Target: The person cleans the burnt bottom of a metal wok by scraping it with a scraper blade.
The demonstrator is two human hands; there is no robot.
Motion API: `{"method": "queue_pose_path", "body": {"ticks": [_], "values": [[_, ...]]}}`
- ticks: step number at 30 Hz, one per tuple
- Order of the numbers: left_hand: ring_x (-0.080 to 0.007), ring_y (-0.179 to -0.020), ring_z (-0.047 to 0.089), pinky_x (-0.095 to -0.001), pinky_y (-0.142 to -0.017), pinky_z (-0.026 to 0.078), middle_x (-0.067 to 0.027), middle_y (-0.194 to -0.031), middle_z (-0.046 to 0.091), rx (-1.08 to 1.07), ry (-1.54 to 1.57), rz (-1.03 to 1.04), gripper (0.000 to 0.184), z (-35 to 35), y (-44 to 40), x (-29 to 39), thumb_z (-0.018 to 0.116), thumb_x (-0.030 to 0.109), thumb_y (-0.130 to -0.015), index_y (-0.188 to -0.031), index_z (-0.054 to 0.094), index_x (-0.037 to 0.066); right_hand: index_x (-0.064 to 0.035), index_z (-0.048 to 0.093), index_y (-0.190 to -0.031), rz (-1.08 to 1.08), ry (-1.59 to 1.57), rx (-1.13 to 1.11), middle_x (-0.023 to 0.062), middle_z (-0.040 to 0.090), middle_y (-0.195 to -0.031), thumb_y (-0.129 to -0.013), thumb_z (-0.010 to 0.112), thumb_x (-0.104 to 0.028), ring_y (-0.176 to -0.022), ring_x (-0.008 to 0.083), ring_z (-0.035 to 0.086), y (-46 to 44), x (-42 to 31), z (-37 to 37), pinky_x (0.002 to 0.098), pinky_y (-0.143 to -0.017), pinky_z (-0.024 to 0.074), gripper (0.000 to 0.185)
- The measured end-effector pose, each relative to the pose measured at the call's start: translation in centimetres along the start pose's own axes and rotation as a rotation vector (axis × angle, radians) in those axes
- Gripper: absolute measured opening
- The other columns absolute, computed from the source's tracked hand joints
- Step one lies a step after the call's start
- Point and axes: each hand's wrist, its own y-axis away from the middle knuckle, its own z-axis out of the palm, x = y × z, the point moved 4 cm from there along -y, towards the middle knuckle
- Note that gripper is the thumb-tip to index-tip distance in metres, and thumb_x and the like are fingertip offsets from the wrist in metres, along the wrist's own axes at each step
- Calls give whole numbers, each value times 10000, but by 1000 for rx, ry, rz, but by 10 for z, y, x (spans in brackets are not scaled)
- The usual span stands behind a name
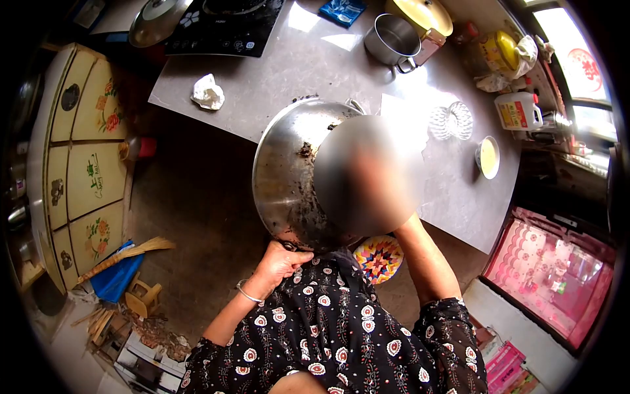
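A large steel pot (282, 157) is tilted on its side between my body and the counter, with black burnt patches on its surface. My left hand (279, 264) is closed on a small loop handle at the pot's near edge. My right hand (377, 180) is over the right part of the pot. A round blur covers that hand, so neither its fingers nor anything in them can be made out. Dark crumbs lie on the counter (275, 88) beside the pot's far rim.
A crumpled white cloth or tissue (207, 92), an induction cooker (223, 33), a steel saucepan (388, 43), a ribbed glass dish (450, 121) and a small bowl (487, 157) stand on the counter. At lower left lies a straw broom (125, 257). A patterned round stool (378, 258) is below.
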Motion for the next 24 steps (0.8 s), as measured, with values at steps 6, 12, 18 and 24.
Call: {"method": "queue_pose_path", "body": {"ticks": [6, 12, 18, 24], "values": [[-35, -398, 362, -188, -353, 224, 18, -553, 488, 7, -11, -46, 123, -8, -9, -7, 700, -10, -752, -836, 613, 16, -108, 487, -782, -60, -31, -113, 181, 553, -558, -901, 554, -325, -573, 419, 573, 29, -25, 15, 510, -506, 446, 256], [-42, -394, 364, -195, -353, 228, 17, -543, 480, -10, 8, -15, 124, -5, -8, -4, 701, -10, -748, -830, 612, 14, -105, 509, -808, 157, 72, -73, 184, 574, -601, -904, 543, -341, -617, 417, 588, -17, -10, -6, 511, -532, 450, 258], [-43, -388, 357, -195, -345, 222, 17, -537, 476, 3, -2, -11, 126, -4, -8, -7, 696, -18, -747, -834, 609, 9, -103, 505, -827, 155, 159, -96, 184, 586, -610, -906, 533, -345, -631, 412, 597, -23, -11, -6, 511, -540, 460, 256], [-44, -391, 357, -194, -344, 224, 10, -565, 495, -2, -15, -30, 129, -4, -11, -3, 690, -19, -754, -844, 602, 9, -108, 480, -807, -1, 98, -155, 167, 575, -568, -915, 521, -343, -571, 402, 593, 9, -46, -1, 495, -510, 463, 262]]}}
